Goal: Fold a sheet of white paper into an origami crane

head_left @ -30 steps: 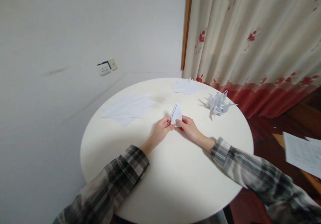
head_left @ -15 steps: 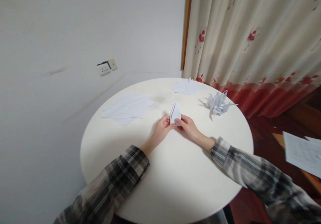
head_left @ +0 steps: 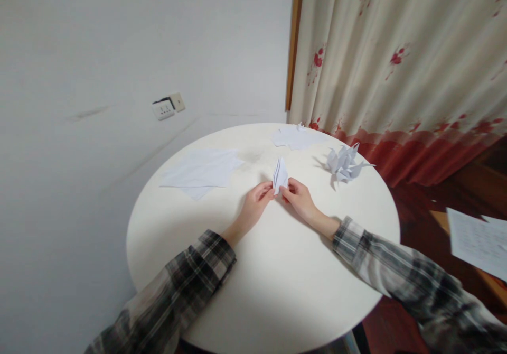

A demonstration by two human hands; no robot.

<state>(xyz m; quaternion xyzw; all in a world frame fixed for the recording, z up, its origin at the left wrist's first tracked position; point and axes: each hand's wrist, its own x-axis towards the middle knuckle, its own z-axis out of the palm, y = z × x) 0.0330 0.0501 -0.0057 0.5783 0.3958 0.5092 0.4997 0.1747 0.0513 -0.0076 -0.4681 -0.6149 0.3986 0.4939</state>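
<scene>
A small piece of folded white paper (head_left: 281, 174), pointed at the top and layered along its left side, stands between my hands above the middle of the round white table (head_left: 277, 290). My left hand (head_left: 255, 202) pinches its lower left edge between thumb and fingers. On the opposite side, my right hand (head_left: 300, 198) grips the lower right edge, its thumb lying on the near face. The paper's far side and some fingertips behind it are hidden.
Flat white sheets (head_left: 202, 168) lie on the table's left. Folded paper cranes (head_left: 344, 164) are heaped at the right. More paper pieces (head_left: 295, 137) lie at the far edge. A wall with a socket (head_left: 163, 110) borders the left; a curtain (head_left: 396, 79) hangs behind.
The folded paper has shifted slightly to the right and turned, so it looks narrower. My fingers have adjusted a little along its lower edges; both forearms stay in place.
</scene>
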